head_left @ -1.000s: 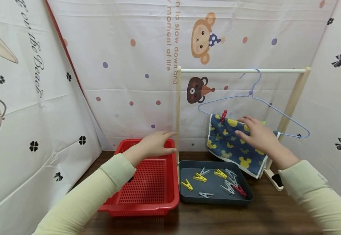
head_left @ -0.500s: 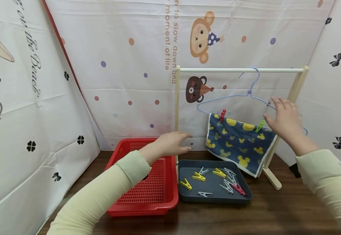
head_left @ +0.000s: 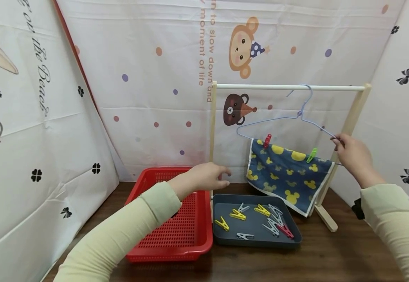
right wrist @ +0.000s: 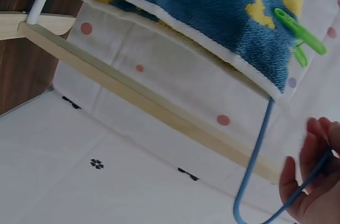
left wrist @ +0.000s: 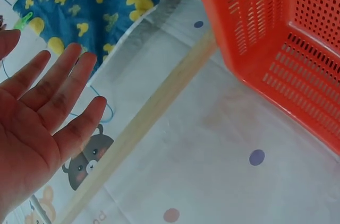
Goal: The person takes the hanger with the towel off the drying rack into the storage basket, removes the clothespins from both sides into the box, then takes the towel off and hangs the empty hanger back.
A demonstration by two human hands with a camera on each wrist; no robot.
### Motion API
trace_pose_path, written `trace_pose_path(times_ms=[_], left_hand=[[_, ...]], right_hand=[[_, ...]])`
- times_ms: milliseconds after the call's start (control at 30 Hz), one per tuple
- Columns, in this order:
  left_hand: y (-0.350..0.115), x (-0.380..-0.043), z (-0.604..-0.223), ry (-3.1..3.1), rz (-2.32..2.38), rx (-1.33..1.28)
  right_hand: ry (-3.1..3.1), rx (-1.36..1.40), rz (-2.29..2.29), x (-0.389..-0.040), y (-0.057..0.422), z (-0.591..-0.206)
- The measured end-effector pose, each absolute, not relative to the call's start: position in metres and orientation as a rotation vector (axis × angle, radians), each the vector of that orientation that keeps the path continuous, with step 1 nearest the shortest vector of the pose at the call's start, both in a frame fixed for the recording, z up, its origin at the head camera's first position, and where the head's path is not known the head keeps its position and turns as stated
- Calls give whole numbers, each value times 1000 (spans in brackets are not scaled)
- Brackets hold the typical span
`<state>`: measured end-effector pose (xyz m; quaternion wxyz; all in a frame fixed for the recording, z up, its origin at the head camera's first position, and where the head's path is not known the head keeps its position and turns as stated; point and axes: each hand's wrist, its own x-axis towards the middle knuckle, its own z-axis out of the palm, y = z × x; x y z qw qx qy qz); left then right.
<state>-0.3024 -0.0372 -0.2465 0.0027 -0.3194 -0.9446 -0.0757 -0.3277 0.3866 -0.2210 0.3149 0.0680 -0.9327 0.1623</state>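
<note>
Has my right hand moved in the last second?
Yes, to the right: in the head view your right hand was in front of the cloth, left of the rack's right post; now it is mostly right of that post, pinching the hanger.

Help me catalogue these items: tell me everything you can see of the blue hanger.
The hanger is thin and light blue, like coated wire, with an open hook, a narrow neck and two sloping shoulders. Its hook goes over the white rail of a wooden rack, and it hangs tilted, lower at the picture's right. A patterned cloth hangs over its bottom bar, hiding most of it, with a red clip and green clip on top. The right hand grips its lower shoulder.
</note>
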Motion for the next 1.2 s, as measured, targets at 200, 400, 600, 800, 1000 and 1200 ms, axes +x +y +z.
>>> trace_pose_path(times_ms=[200,400,600,800,1000,1200], left_hand=[[-43,-304,-246,-2962,-222,-973],[-49,-306,-247,-2960,-252,-944],[-57,-306,-244,-2947,-308,-909],[-63,-305,-242,-2948,-333,-881],[-70,-307,-244,-2929,-333,-875],[-80,-307,-243,-2869,-336,-843]], right_hand=[[-2345,162,399,-334,386,-230],[-2341,122,389,-333,388,-229],[-2312,124,387,-332,388,-223],[-2279,131,388,-329,386,-215],[-2273,121,392,-326,386,-208],[-2221,136,388,-323,382,-200]])
